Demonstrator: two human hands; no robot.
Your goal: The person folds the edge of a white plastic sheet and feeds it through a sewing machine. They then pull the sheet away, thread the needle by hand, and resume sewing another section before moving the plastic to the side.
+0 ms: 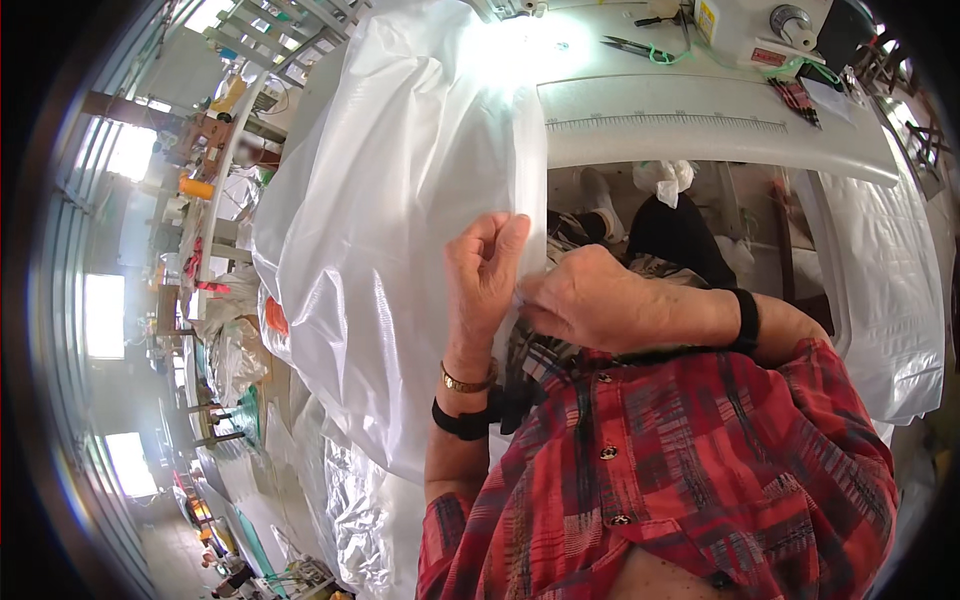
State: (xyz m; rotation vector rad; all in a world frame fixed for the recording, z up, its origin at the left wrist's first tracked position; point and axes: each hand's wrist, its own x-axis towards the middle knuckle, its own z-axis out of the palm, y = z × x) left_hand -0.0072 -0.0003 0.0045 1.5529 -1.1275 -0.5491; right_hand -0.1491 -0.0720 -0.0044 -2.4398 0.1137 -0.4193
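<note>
While the left grip (483, 268) pinches one edge (531, 180), sheeting (405, 200) spreads leftward; it's creased.

Two hands (482, 275) — two black wristbands (746, 322) — one shirt (640, 460).

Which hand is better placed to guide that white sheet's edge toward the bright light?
Probably the left hand: it pinches the white sheet's edge nearer the bright light, while the right hand sits lower.
</note>
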